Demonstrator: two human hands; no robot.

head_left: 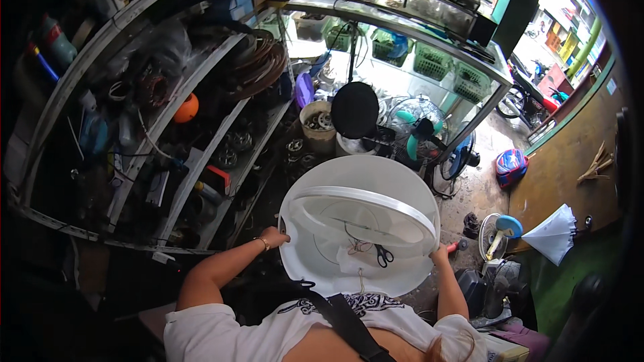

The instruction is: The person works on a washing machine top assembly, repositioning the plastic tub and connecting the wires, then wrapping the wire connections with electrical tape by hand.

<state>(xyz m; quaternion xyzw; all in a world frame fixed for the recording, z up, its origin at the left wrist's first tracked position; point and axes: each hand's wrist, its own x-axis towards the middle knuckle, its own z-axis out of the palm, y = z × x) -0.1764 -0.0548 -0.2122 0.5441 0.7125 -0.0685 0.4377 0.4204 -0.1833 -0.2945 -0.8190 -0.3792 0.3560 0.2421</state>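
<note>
In front of my body is a large white round plastic tub-like housing (359, 171), tilted so its inside faces me. A white ring (365, 196) stands across its opening. Inside lie black-handled scissors (384, 255), thin wires (359, 246) and a pale sheet-like piece. My left hand (274, 236) is closed on the housing's left edge, fingertips at the rim. On the opposite edge my right hand (440, 255) is closed too, its fingers partly hidden. A red-handled object (459, 245) shows just beside the right hand; whether they touch I cannot tell.
Cluttered metal shelving (181, 70) runs along the left. Beyond the housing stand a black round-headed stool (355, 109), a bucket of parts (318, 124) and a fan (419, 131). A glass display counter (493, 67) with green baskets lies behind. Another fan (495, 241) lies at right.
</note>
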